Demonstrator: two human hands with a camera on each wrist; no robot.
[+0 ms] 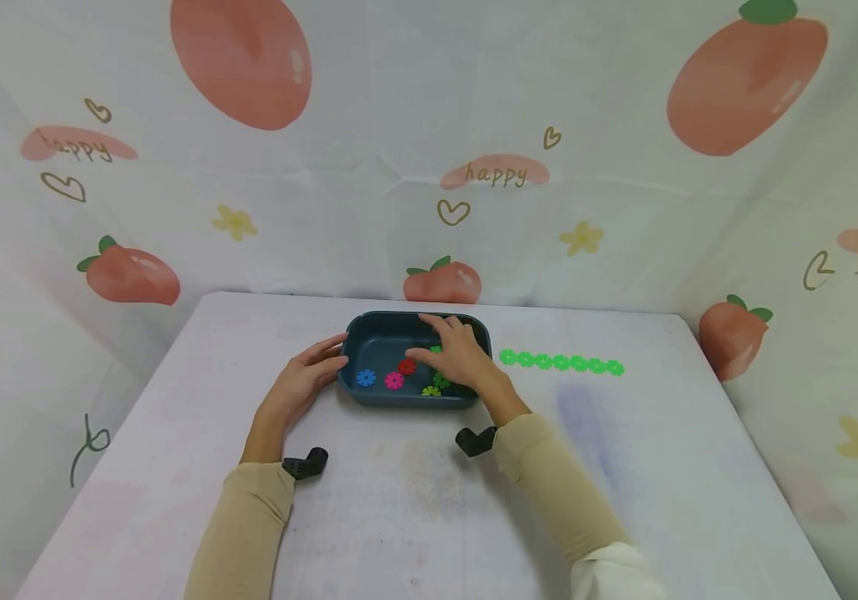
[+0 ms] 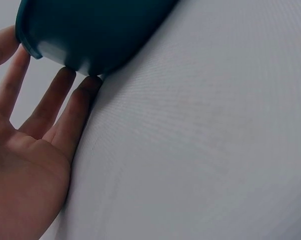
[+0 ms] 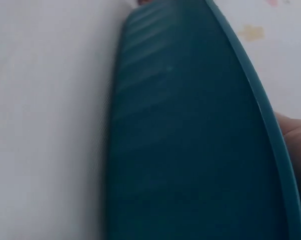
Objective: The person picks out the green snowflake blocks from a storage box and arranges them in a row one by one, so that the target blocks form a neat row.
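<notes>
A dark teal plastic basin [image 1: 399, 402] stands on the table, holding several snowflake-shaped discs: a blue disc [image 1: 366, 378], a pink disc [image 1: 395, 381], a red disc [image 1: 406, 367], a yellow-green disc [image 1: 431, 391] and green ones [image 1: 441, 381]. My left hand [image 1: 297, 385] touches the basin's left end with extended fingers; the left wrist view shows its fingertips against the outer wall [image 2: 90, 30]. Over the right part of the basin, my right hand [image 1: 462, 357] reaches in with thumb and fingers spread apart. It covers some discs. In the right wrist view the basin wall [image 3: 190, 125] hides most of that hand.
Right of the basin, several bright green discs [image 1: 561, 362] lie in a straight, touching row. The white table [image 1: 399, 533] ends at a fabric backdrop [image 1: 369, 250] printed with fruit, flowers and hearts. Black wrist mounts [image 1: 307, 463] sit on both forearms.
</notes>
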